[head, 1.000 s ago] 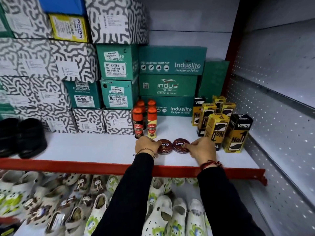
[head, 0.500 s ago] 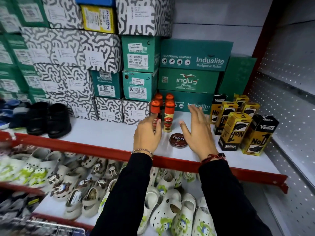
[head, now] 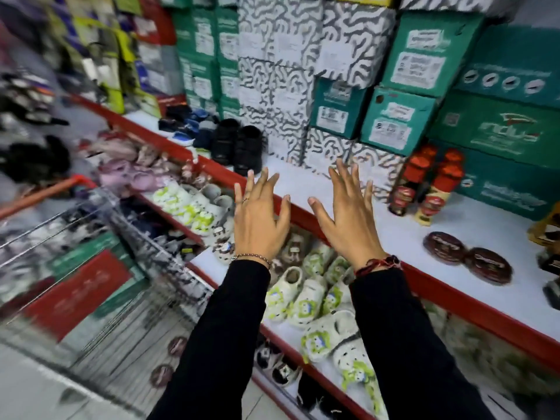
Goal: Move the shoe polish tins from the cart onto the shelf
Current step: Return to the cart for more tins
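Two round dark-red shoe polish tins (head: 444,246) (head: 488,265) lie flat, side by side, on the white shelf (head: 394,228) at the right. In the wire cart (head: 127,286) at lower left, two more tins (head: 177,345) (head: 161,374) show blurred through the mesh. My left hand (head: 260,222) and my right hand (head: 348,222) hover in mid-frame with fingers spread, holding nothing, well left of the shelved tins and up and to the right of the cart.
Four red-capped polish bottles (head: 424,189) stand behind the shelved tins. Green and patterned shoe boxes (head: 303,71) are stacked at the back. Black shoes (head: 238,147) sit to the left. Children's clogs (head: 312,292) fill the lower shelf. A red and green box (head: 81,286) lies in the cart.
Both hands let go of the tins, opened and swung left off the shelf. The view turned left, bringing the cart into sight. The two tins stay on the shelf.
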Motion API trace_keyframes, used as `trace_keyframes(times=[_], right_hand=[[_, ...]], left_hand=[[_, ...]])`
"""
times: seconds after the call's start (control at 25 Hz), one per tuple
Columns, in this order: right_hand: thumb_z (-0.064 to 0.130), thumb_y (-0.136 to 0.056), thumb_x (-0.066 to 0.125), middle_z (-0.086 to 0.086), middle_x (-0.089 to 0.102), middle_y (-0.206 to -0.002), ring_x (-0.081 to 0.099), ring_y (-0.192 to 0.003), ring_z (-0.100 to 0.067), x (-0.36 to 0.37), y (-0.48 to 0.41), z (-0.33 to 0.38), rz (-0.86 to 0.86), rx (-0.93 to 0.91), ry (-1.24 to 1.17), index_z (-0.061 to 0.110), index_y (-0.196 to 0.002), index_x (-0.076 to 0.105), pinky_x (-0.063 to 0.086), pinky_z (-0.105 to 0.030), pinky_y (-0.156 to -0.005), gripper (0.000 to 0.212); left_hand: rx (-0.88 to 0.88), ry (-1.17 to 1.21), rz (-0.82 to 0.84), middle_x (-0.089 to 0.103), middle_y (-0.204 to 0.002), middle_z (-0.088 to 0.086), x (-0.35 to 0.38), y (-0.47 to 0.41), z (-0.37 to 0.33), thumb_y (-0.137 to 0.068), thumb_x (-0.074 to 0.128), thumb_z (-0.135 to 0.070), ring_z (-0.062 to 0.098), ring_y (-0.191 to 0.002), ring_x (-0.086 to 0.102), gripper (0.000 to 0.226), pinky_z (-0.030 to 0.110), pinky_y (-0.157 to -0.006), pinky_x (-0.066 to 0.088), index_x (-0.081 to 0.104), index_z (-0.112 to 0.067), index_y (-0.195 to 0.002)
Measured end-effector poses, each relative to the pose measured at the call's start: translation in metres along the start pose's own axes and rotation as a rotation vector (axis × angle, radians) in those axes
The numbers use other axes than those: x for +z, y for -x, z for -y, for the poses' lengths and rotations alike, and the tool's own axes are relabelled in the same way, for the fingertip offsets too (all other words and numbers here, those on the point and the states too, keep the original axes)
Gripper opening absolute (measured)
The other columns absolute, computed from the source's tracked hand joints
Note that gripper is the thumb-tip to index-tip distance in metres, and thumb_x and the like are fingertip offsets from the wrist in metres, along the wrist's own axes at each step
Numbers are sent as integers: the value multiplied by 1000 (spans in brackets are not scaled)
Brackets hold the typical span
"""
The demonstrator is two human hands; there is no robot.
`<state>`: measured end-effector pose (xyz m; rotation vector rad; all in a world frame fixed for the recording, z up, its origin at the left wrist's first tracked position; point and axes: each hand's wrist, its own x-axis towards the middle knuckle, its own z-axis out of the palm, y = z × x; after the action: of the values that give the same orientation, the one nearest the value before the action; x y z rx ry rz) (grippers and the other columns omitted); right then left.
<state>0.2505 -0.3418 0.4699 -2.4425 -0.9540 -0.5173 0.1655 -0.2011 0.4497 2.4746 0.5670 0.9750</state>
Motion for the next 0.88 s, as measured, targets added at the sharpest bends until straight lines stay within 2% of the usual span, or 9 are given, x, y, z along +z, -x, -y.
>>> trace_keyframes(times=[0.24, 0.36, 0.44, 0.52, 0.6, 0.68, 0.72, 0.8, 0.88], right_hand=[[50, -98, 38, -2, 12, -167, 2, -156, -22, 97, 11, 79, 226, -200, -126, 13, -156, 21, 0, -43, -126, 71], [44, -97, 47, -5, 24, -164, 19, -153, -23, 165, 32, 121, 477, -160, -277, 11, -153, 28, 17, -37, -125, 68], [39, -95, 52, -10, 37, -157, 35, -145, -26, 217, 48, 143, 655, -96, -307, 9, -149, 36, 32, -36, -118, 64], [37, -94, 54, -13, 47, -148, 45, -136, -29, 276, 64, 162, 804, -83, -290, 8, -144, 44, 40, -37, -111, 59], [35, -94, 55, -12, 51, -145, 51, -131, -29, 318, 79, 170, 927, -53, -277, 9, -140, 49, 44, -38, -107, 53], [30, -95, 55, -13, 55, -140, 56, -125, -29, 369, 98, 174, 1052, -11, -265, 9, -136, 53, 47, -39, -104, 46], [29, -95, 55, -12, 56, -139, 58, -124, -30, 393, 108, 174, 1107, 6, -251, 9, -134, 54, 49, -40, -103, 44], [34, -95, 53, -12, 53, -143, 56, -126, -32, 448, 128, 170, 1178, 3, -190, 11, -132, 55, 49, -46, -103, 43], [36, -95, 51, -12, 50, -145, 52, -129, -36, 495, 143, 167, 1202, -32, -108, 11, -131, 55, 49, -49, -101, 44]], left_hand=[[-316, -67, -5, 35, -160, 0, -34, 55, 105, -96, 40, -39, 18, -154, 17, 54, 42, -127, 11, 42, -21, -147], [-587, 6, 3, 39, -158, 0, -38, 99, 166, -98, 43, -40, 17, -152, 23, 51, 42, -126, 19, 43, -23, -146], [-821, 163, -62, 48, -151, 1, -38, 130, 210, -98, 48, -40, 18, -139, 45, 46, 36, -115, 37, 48, -25, -141], [-1057, 270, -174, 59, -140, 5, -31, 158, 259, -98, 52, -33, 14, -109, 62, 41, 23, -95, 42, 55, -20, -136], [-1233, 313, -206, 62, -133, 8, -18, 180, 295, -98, 55, -24, 20, -112, 61, 37, 18, -85, 42, 57, -11, -132], [-1429, 354, -193, 62, -129, 9, 9, 202, 338, -96, 57, -19, 27, -114, 61, 36, 17, -74, 49, 58, -3, -129], [-1526, 354, -166, 62, -131, 11, 26, 211, 357, -95, 59, -20, 29, -115, 61, 38, 20, -76, 49, 59, -2, -129], [-1708, 319, -84, 62, -135, 17, 61, 229, 394, -94, 61, -27, 32, -124, 59, 45, 28, -95, 46, 58, -1, -130], [-1839, 342, 11, 59, -136, 23, 94, 248, 423, -94, 59, -31, 35, -129, 55, 50, 31, -98, 45, 55, 3, -132]])
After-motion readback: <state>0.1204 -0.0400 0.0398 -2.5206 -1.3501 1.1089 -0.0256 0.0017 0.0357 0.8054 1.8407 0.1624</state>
